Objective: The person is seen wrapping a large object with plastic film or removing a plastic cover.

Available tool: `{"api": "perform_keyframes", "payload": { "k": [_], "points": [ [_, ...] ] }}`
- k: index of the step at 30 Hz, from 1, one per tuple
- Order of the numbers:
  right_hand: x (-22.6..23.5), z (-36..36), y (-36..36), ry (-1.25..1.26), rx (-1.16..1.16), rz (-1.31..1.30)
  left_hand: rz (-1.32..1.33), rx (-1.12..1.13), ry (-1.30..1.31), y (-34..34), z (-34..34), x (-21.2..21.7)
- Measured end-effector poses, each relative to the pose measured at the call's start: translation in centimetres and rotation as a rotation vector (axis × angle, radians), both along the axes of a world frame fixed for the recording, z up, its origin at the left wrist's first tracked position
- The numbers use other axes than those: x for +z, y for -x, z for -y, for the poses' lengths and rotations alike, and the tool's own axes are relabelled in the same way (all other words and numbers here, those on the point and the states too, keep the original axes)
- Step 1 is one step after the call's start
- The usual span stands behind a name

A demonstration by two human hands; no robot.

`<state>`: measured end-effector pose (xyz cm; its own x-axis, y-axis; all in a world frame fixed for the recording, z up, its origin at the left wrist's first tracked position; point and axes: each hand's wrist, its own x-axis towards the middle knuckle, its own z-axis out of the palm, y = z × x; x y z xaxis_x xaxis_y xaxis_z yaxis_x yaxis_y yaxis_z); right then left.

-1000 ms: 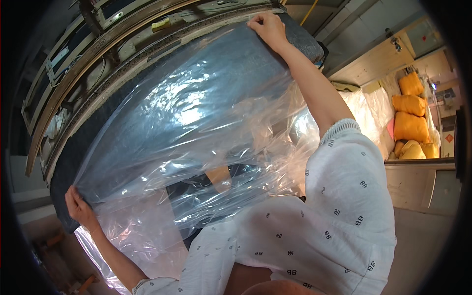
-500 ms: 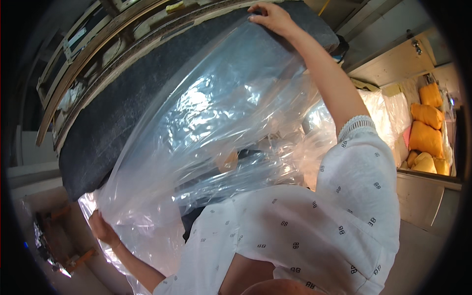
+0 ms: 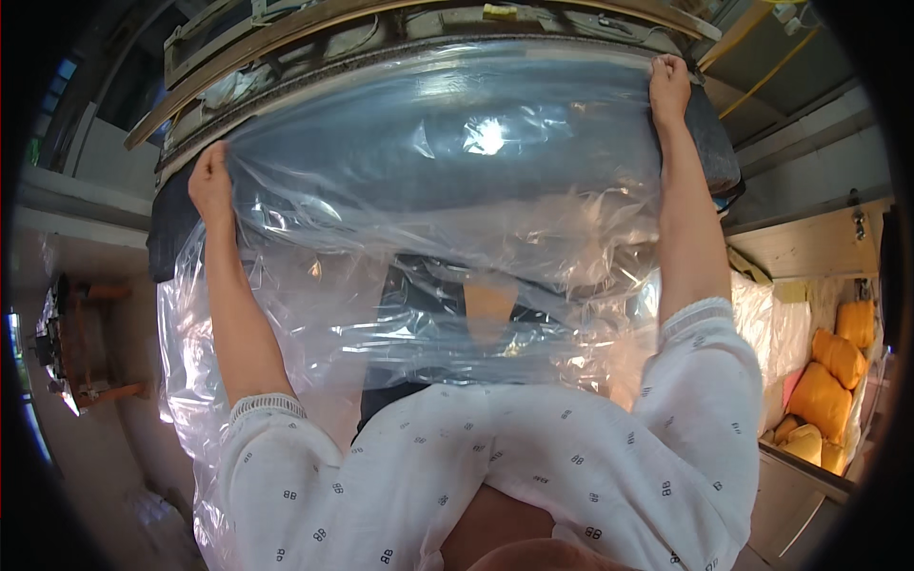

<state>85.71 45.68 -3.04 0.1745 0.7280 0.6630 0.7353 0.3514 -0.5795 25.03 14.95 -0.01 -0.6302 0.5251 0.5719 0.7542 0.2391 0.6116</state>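
A large clear plastic sheet (image 3: 381, 285) is spread over a dark grey table surface (image 3: 562, 167) and hangs down in wrinkles in front of me. My left hand (image 3: 211, 186) pinches the sheet's far left corner close to the dark surface's left end. At the far right, my right hand (image 3: 671, 88) grips the opposite corner with its fingers curled. Between both hands the sheet's far edge runs taut along the back of the table. Light glints off the plastic, and my lower body shows dimly through it.
A wooden rail and frame (image 3: 314, 43) curve along the table's far side, with a small yellow object (image 3: 499, 11) on it. Orange bundles (image 3: 821, 390) are stacked on a shelf at the right. A brown frame-like stand (image 3: 95, 333) is at the left.
My left hand has moved up and forward from the lower left, pulling its corner onto the dark surface. My right hand has shifted right, and the sheet now lies straighter.
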Motion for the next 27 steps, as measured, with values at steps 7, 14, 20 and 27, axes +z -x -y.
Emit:
{"api": "perform_keyframes", "payload": {
  "k": [7,14,20,27],
  "points": [
    [1.2,-0.5,0.4,0.121,0.186,-0.231,0.198,-0.115,-0.047,1.6,-5.6,0.0],
    [1.6,-1.4,0.7,0.146,0.029,-0.096,0.251,-0.153,-0.075,2.4,-7.4,0.3],
    [1.5,-1.5,0.7,0.065,-0.092,-0.012,0.155,-0.033,0.025,4.0,-7.8,-0.7],
    [1.7,-2.1,0.4,0.100,-0.118,-0.129,0.478,-0.087,-0.025,5.1,-5.7,-0.6]
  ]
}}
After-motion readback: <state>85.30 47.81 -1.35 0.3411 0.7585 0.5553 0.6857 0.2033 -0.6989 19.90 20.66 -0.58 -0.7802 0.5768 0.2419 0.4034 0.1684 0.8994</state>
